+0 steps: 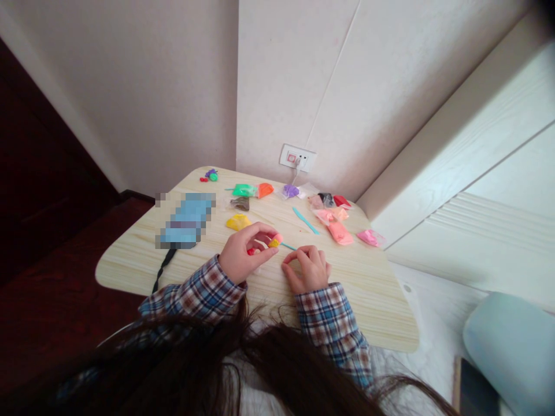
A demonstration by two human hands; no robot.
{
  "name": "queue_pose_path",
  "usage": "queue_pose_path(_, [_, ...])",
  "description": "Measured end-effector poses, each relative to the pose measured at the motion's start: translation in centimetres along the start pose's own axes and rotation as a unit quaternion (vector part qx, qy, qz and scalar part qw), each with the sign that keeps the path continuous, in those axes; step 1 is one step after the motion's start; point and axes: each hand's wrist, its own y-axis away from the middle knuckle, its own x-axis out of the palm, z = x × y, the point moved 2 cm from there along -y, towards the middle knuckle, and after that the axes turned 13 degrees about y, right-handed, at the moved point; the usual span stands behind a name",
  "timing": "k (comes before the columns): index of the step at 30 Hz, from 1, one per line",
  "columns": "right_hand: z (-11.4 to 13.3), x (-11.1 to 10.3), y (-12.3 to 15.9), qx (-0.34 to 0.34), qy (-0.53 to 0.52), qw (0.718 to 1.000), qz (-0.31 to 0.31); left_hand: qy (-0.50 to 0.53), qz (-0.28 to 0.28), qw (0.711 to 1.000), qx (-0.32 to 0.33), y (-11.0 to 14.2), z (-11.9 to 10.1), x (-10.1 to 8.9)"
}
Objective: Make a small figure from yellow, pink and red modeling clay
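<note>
My left hand [245,254] pinches a small pink and yellow clay piece [274,241] between thumb and fingertips, above the table. A thin teal stick tool [288,246] runs from beside that piece to the fingertips of my right hand [307,268], which are closed on it. Whether its tip touches the clay, I cannot tell. Something small and red [252,251] shows under the curled left fingers, partly hidden. Just behind the left hand lies a yellow clay packet [238,222]. A flat turquoise clay knife [305,221] rests farther back.
Along the back of the light wooden table [130,263] are green [244,190], orange [265,189] and purple [291,191] clay packets. Several pink and red packets [339,233] lie at the right. A blurred-out device [187,221] with a black cable is at the left.
</note>
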Motion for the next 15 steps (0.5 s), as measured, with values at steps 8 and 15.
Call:
queue_pose_path(8, [0.16, 0.30, -0.16, 0.021, 0.007, 1.000, -0.012, -0.012, 0.007, 1.000, -0.009, 0.01, -0.29, 0.12])
queue_pose_path(15, [-0.07, 0.32, -0.22, 0.033, 0.002, 0.999, -0.025, -0.018, 0.010, 1.000, -0.014, 0.08, -0.06, -0.06])
